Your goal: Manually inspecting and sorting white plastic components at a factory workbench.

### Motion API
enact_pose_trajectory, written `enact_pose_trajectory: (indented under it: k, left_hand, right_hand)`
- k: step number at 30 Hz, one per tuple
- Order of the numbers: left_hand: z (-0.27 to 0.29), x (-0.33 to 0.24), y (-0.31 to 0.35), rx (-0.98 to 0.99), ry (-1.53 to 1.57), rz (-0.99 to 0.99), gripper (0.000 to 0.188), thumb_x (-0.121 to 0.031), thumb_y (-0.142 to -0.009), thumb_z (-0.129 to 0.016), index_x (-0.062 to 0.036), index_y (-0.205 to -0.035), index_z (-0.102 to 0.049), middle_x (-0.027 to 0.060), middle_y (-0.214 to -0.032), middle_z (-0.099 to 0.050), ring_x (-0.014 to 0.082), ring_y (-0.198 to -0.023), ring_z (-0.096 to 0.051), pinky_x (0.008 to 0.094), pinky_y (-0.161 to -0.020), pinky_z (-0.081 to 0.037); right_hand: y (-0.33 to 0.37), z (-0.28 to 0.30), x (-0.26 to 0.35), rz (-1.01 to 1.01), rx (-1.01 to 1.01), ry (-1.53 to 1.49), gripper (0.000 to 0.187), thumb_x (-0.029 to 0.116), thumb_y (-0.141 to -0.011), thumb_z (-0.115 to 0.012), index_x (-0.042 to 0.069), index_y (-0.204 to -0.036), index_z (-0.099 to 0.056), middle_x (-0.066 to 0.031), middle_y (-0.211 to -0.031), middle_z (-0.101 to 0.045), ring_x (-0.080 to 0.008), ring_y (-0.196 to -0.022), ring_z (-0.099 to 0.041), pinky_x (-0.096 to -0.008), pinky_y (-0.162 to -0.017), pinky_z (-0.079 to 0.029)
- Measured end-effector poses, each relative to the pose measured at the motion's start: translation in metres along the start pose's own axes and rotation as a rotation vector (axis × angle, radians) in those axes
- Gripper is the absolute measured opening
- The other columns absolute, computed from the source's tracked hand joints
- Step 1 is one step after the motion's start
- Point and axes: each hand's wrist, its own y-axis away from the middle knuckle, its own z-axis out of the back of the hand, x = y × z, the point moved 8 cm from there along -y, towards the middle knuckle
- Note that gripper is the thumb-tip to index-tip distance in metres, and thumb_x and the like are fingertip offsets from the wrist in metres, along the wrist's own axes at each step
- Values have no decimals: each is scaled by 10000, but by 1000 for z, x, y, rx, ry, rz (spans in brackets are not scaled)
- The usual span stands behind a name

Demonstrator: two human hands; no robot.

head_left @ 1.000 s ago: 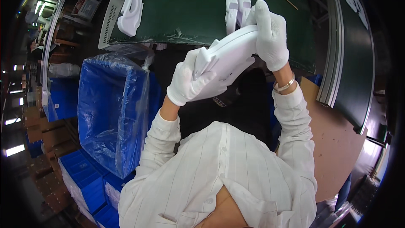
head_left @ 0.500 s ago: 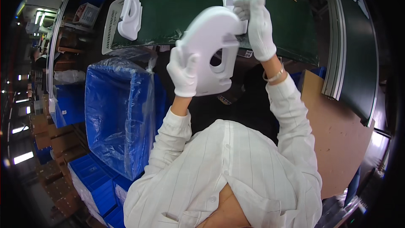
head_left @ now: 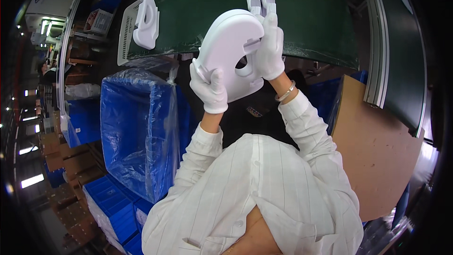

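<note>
Rounded white moulded-plastic housing w/ a central cut-out (head_left: 229, 49) now turned broad face toward cam and lifted higher vs 1 s ago, when held edge-on and lower; looks like an inspection flip, both faces getting checked. Left gloved hand (head_left: 210, 87) clenched on lower-left rim, right gloved hand (head_left: 270, 47) gripping right edge, fingers at the cut-out; part up in air above front edge of green conveyor belt (head_left: 302, 23), clear of blue plastic-lined bin (head_left: 137, 132).

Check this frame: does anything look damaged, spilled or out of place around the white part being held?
Nothing stands out. Both gloved hands, left hand and right hand, hold the white moulded part above the green belt; no crack shows. Another white part lies on a tray.
</note>
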Motion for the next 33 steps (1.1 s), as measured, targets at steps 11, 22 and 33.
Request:
enact_pose_trajectory:
  k: [11,22,33]
  left_hand:
    - [0,20,-7,52,31,115,829,-712,-915,-499,56,-1225,-532,112,-1036,-638,155,-953,-581,320,-862,-462]
    - [10,65,-3,-166,327,344,766,-681,-996,-297,-6,-1322,-453,89,-1201,-570,201,-1084,-559,373,-970,-427]
    - [20,-33,-94,192,61,16,685,-507,-1065,-350,21,-756,-659,60,-703,-639,102,-674,-594,242,-639,-439]
  right_hand:
    - [17,-1,-25,-47,152,6,508,391,-1076,-336,-16,-1001,-630,-112,-828,-658,-185,-743,-606,-344,-715,-486]
    - [53,-28,16,-49,461,426,464,369,-919,-633,-6,-1171,-530,-219,-933,-656,-379,-859,-650,-425,-770,-509]
    - [72,-40,34,295,502,753,405,317,-824,-753,42,-1038,-546,-137,-815,-584,-332,-683,-620,-399,-599,-492]
